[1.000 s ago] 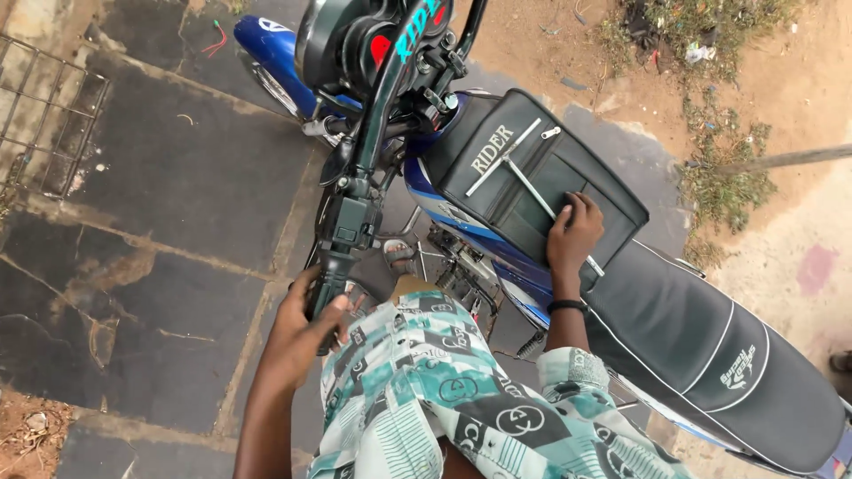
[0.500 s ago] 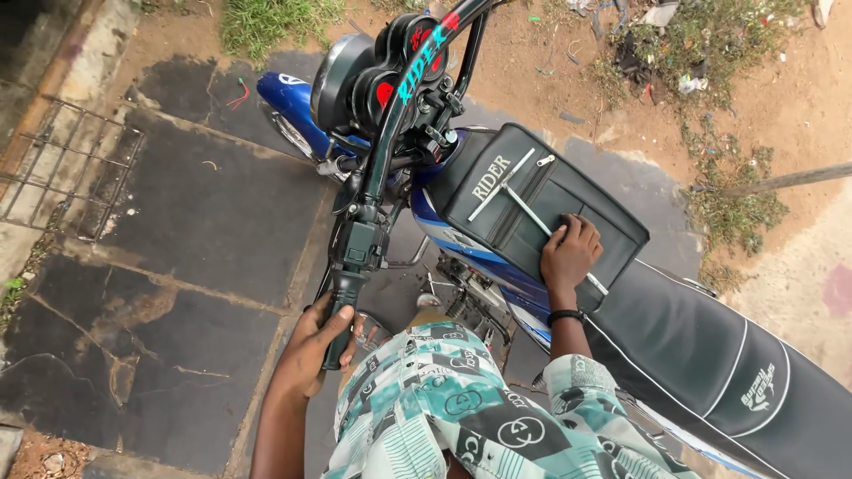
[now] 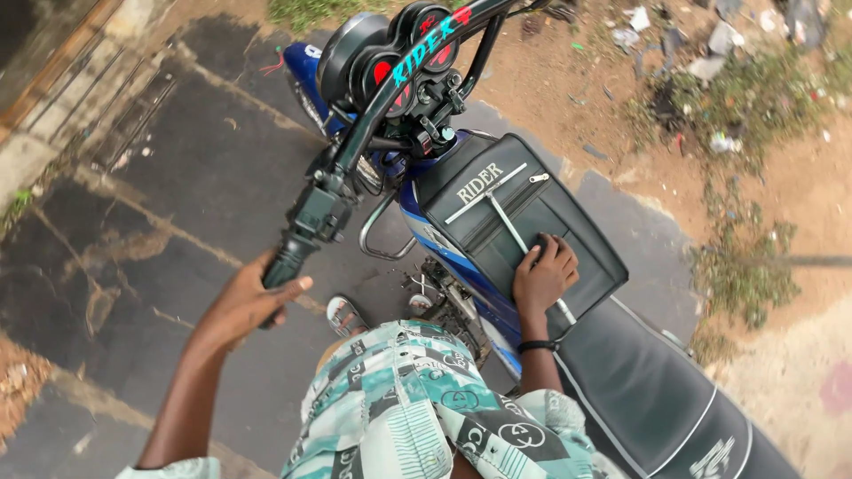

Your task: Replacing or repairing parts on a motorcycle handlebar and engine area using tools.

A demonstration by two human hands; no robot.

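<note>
Looking straight down on a blue motorcycle (image 3: 461,266) standing on dark paving (image 3: 160,222), and the person is right alongside it. The left hand (image 3: 244,302) is wrapped tight round the handlebar grip (image 3: 282,266), fingers curled under and thumb laid over the top, a full closed hold on the bar end. The right hand (image 3: 543,275) lies flat on the black padded tank cover (image 3: 524,222), fingers together and pressing down on the cover near its zip, palm open, holding nothing. A dark band sits on that wrist. The black seat (image 3: 657,399) runs back from the tank toward the lower right, and the round gauges (image 3: 382,53) sit at the top of the frame above the bar. A sandalled foot (image 3: 342,312) shows on the paving just beside the engine, between bike and body. Bare dirt with scattered litter (image 3: 701,62) and patches of weed lies beyond the machine on the far side. Judging by the stance, steadying the bike goes best with the bar hold kept firm and the wrist straight, weight pressed evenly through the flat palm on the tank, and the foot kept clear of the frame so nothing pinches if the machine leans.
</note>
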